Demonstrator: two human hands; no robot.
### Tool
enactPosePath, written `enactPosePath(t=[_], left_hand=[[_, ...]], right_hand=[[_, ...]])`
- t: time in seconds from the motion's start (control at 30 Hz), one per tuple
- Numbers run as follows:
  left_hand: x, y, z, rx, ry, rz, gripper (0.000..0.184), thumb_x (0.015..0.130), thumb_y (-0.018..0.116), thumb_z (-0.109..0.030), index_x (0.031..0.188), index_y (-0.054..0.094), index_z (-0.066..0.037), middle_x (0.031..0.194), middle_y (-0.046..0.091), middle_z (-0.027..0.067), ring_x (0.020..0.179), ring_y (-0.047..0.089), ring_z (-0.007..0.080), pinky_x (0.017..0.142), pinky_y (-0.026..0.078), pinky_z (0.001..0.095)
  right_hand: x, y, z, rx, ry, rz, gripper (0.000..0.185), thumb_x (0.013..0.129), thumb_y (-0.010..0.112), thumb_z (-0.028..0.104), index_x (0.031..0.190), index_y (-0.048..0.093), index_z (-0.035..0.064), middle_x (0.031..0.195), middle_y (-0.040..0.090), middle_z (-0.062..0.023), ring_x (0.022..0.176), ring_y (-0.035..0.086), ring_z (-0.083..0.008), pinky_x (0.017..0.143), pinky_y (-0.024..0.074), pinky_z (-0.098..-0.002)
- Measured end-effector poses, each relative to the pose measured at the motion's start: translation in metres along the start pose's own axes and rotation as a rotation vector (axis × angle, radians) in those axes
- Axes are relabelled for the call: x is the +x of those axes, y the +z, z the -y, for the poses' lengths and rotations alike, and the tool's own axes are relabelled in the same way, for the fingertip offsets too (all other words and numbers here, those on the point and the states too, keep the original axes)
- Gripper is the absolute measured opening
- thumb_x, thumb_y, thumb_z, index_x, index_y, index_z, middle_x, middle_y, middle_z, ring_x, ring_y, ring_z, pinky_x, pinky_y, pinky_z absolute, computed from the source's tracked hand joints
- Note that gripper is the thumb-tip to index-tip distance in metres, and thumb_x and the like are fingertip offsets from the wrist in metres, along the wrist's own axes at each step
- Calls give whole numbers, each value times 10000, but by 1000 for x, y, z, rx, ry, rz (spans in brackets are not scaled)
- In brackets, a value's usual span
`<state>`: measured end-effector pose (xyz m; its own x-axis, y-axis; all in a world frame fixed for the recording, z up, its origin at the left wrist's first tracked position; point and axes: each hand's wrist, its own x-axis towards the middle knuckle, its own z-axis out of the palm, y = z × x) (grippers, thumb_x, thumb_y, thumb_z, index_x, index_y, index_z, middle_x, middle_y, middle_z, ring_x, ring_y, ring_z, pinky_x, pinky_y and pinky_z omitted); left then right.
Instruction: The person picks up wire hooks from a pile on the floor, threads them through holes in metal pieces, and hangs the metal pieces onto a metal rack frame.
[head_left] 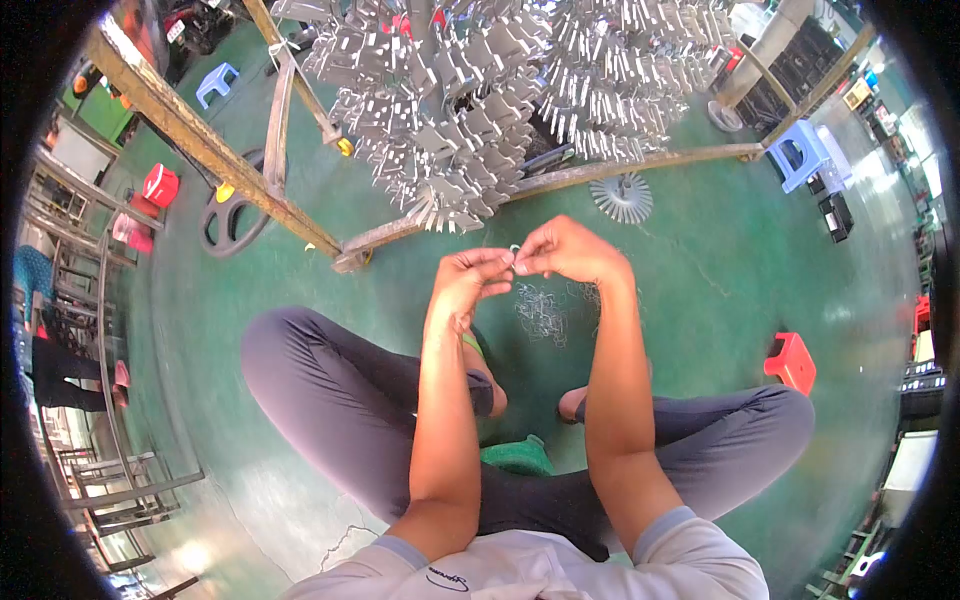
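My left hand (466, 284) and my right hand (572, 252) meet in front of me above the floor, fingertips almost touching. Both are pinched on a small thin piece of wire (515, 249), mostly hidden by the fingers; its exact shape is too small to tell. Below the hands, a loose tangle of thin bent wires (541, 314) lies on the green floor between my feet. Just beyond hang dense clusters of flat, bent metal brackets (440, 130), with more bunched metal parts (625, 85) to their right.
A wooden frame (400, 232) surrounds the hanging parts. Beneath it stands a finned metal disc (622, 198). A red stool (791, 362) and blue stool (797, 157) are at right; a steering-wheel-like ring (212, 232) and red box (160, 186) at left. Another person's legs (70, 375) show far left.
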<state>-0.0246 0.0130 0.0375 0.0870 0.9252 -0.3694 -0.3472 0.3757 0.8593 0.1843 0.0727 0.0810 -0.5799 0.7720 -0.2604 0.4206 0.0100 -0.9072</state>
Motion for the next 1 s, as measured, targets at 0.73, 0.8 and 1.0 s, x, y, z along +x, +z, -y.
enactPosePath(t=[0.73, 0.8, 1.0], left_hand=[[-36, -21, -67, -80, 435, -345, 230, 959, 728, -79, 1117, 698, 86, 955, 760, 169, 788, 751, 197, 730, 631, 282], [-35, -20, -67, -67, 444, -352, 220, 960, 728, -87, 1098, 708, 83, 943, 761, 169, 772, 749, 194, 712, 629, 279], [-41, -14, -73, 6, 427, -355, 211, 958, 734, -103, 1071, 724, 75, 923, 764, 150, 759, 745, 183, 674, 610, 264]], right_hand=[[25, 54, 96, -9, -497, -1015, 234, 849, 837, 152, 950, 740, -36, 757, 705, -67, 626, 613, -89, 567, 491, -260], [26, 54, 96, -27, -469, -988, 237, 852, 846, 151, 966, 759, -38, 755, 708, -27, 644, 579, -43, 586, 481, -217], [31, 58, 98, 31, -492, -1030, 175, 855, 828, 113, 935, 764, -28, 754, 709, -35, 640, 588, -51, 577, 476, -227]])
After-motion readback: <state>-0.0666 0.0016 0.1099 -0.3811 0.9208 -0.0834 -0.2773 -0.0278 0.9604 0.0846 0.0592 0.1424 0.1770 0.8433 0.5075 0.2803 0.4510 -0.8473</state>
